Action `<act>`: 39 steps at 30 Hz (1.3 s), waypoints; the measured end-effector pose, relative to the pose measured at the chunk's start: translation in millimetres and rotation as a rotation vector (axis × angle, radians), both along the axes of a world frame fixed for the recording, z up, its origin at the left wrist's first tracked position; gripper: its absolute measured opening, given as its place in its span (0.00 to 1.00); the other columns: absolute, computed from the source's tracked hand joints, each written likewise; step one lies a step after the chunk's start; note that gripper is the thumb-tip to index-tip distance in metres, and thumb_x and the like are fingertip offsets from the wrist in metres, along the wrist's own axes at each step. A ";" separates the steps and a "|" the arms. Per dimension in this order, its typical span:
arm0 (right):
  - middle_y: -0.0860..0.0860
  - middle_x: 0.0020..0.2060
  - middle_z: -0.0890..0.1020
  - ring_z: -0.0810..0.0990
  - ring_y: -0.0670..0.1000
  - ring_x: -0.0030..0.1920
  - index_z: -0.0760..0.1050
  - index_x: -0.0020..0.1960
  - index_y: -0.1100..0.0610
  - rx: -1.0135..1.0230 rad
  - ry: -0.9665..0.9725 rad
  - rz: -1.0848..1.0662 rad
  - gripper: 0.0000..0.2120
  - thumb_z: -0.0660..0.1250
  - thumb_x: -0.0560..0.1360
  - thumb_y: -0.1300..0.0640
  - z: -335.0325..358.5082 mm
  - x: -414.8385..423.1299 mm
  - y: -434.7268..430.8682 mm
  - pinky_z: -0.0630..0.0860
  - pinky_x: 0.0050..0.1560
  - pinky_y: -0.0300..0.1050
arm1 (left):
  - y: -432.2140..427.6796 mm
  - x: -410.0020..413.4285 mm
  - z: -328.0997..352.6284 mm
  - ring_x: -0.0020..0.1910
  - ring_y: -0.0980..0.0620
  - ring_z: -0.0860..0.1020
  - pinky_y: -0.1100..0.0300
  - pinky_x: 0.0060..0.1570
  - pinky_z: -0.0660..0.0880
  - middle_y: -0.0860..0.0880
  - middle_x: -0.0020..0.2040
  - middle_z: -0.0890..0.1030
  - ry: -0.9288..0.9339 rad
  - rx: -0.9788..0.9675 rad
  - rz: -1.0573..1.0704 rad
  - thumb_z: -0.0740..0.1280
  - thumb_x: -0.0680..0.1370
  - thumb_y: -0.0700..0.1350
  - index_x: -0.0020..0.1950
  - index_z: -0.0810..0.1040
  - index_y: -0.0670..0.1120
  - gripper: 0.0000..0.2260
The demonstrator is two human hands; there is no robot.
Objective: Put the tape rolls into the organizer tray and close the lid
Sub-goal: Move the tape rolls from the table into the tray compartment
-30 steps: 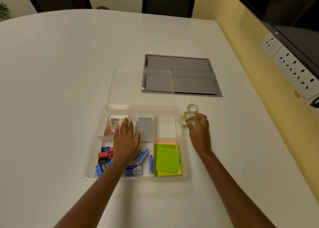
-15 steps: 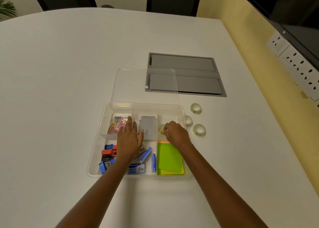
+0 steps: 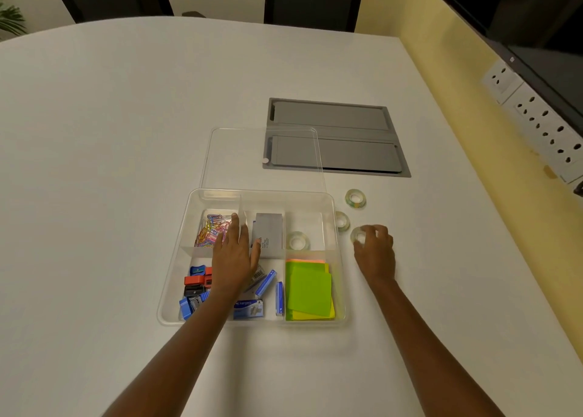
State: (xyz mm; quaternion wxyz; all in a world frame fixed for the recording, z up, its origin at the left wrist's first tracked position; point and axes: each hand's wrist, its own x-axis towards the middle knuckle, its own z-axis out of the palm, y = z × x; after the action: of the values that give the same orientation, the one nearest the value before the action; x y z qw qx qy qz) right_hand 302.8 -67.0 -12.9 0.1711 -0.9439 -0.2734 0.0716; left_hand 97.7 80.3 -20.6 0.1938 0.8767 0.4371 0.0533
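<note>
One tape roll [image 3: 297, 240] already lies in the upper-right compartment of the organizer tray [image 3: 334, 259], centre frame. The right hand [image 3: 375, 248] curls its fingers around a second roll [image 3: 358, 236] on the worktop [image 3: 126, 132] just right of the tray; whether it has a firm pinch I cannot tell. Two more rolls [image 3: 355, 198] [image 3: 342, 220] wait close by. The left hand [image 3: 235, 254] rests spread flat inside the tray. Next: lift the roll over the wall, then fetch the lid [image 3: 239, 158] lying behind the tray
</note>
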 end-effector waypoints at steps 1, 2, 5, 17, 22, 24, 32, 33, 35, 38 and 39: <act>0.59 0.66 0.69 0.69 0.60 0.64 0.71 0.63 0.62 -0.038 0.020 -0.004 0.16 0.64 0.76 0.59 -3.1 0.3 -3.7 0.74 0.58 0.55 | 0.2 0.1 0.1 0.76 0.44 0.52 0.49 0.74 0.51 0.41 0.77 0.51 0.003 -0.002 -0.002 0.43 0.75 0.55 0.73 0.55 0.42 0.29; 0.59 0.66 0.68 0.69 0.61 0.64 0.71 0.63 0.62 -0.060 0.041 -0.008 0.16 0.65 0.76 0.58 -5.6 0.0 -6.6 0.74 0.59 0.55 | 0.2 0.0 0.2 0.76 0.44 0.52 0.49 0.74 0.51 0.41 0.77 0.50 0.004 -0.001 -0.004 0.43 0.76 0.55 0.73 0.55 0.42 0.29; 0.60 0.68 0.67 0.69 0.61 0.65 0.71 0.62 0.63 -0.089 0.075 -0.014 0.16 0.65 0.76 0.58 -9.0 -1.3 -11.3 0.73 0.60 0.54 | 0.3 -0.4 0.0 0.75 0.44 0.53 0.48 0.74 0.52 0.40 0.77 0.51 0.006 0.005 -0.005 0.45 0.78 0.54 0.73 0.56 0.42 0.26; 0.61 0.67 0.71 0.68 0.59 0.68 0.78 0.50 0.66 0.375 0.048 0.169 0.10 0.68 0.75 0.59 38.2 -32.2 25.2 0.69 0.64 0.54 | -0.4 -0.9 2.9 0.75 0.44 0.55 0.49 0.73 0.53 0.40 0.76 0.52 0.012 0.010 -0.013 0.43 0.75 0.55 0.72 0.59 0.42 0.29; 0.53 0.76 0.60 0.53 0.52 0.76 0.76 0.59 0.62 0.029 -0.001 0.323 0.15 0.60 0.79 0.53 24.1 -43.4 41.9 0.55 0.74 0.51 | -1.1 -1.0 3.5 0.75 0.44 0.54 0.49 0.73 0.53 0.41 0.77 0.52 0.020 0.006 -0.012 0.42 0.75 0.55 0.72 0.58 0.42 0.30; 0.53 0.76 0.58 0.51 0.52 0.77 0.74 0.61 0.61 -0.078 -0.020 0.325 0.16 0.58 0.80 0.52 17.7 -44.9 45.0 0.51 0.75 0.53 | -1.3 -1.1 4.0 0.75 0.44 0.55 0.49 0.73 0.53 0.40 0.76 0.52 0.014 0.006 -0.008 0.43 0.75 0.55 0.72 0.59 0.42 0.29; 0.61 0.62 0.77 0.74 0.59 0.64 0.79 0.53 0.64 0.362 -0.030 0.170 0.10 0.61 0.76 0.66 20.3 -34.6 40.3 0.69 0.66 0.56 | -1.6 -1.1 5.2 0.75 0.43 0.55 0.48 0.73 0.53 0.40 0.76 0.52 0.007 0.006 -0.011 0.43 0.75 0.54 0.72 0.60 0.42 0.29; 0.62 0.59 0.78 0.76 0.61 0.60 0.78 0.53 0.66 0.415 -0.017 0.109 0.11 0.60 0.75 0.69 22.5 -28.7 39.8 0.73 0.62 0.55 | -1.9 -0.6 5.4 0.75 0.43 0.55 0.48 0.73 0.53 0.40 0.76 0.52 0.006 0.004 -0.013 0.43 0.75 0.54 0.72 0.60 0.42 0.29; 0.62 0.60 0.77 0.76 0.63 0.58 0.76 0.56 0.67 0.373 0.039 0.035 0.13 0.58 0.75 0.71 24.2 -14.7 40.5 0.75 0.59 0.55 | -2.3 0.0 5.4 0.75 0.43 0.55 0.48 0.73 0.53 0.40 0.76 0.52 0.003 -0.001 -0.016 0.43 0.75 0.55 0.72 0.59 0.42 0.29; 0.59 0.69 0.69 0.72 0.61 0.65 0.71 0.64 0.64 0.078 0.120 0.110 0.17 0.57 0.76 0.69 13.9 2.8 40.8 0.72 0.64 0.55 | -2.2 -0.6 5.5 0.75 0.44 0.54 0.49 0.73 0.53 0.40 0.76 0.52 0.011 0.002 -0.015 0.43 0.74 0.55 0.72 0.59 0.43 0.29; 0.59 0.71 0.66 0.69 0.59 0.68 0.70 0.66 0.63 -0.005 0.146 0.150 0.17 0.57 0.77 0.68 10.1 5.8 40.2 0.71 0.66 0.55 | -1.9 -0.8 5.7 0.75 0.44 0.55 0.49 0.73 0.53 0.40 0.76 0.52 0.012 0.005 -0.012 0.43 0.74 0.55 0.72 0.60 0.42 0.29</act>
State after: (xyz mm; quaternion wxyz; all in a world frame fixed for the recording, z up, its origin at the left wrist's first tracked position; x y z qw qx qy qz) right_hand 308.7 -26.8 -2.7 0.1824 -0.9135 -0.3299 0.1533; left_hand 97.0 78.4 -14.9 0.1893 0.8802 0.4326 0.0482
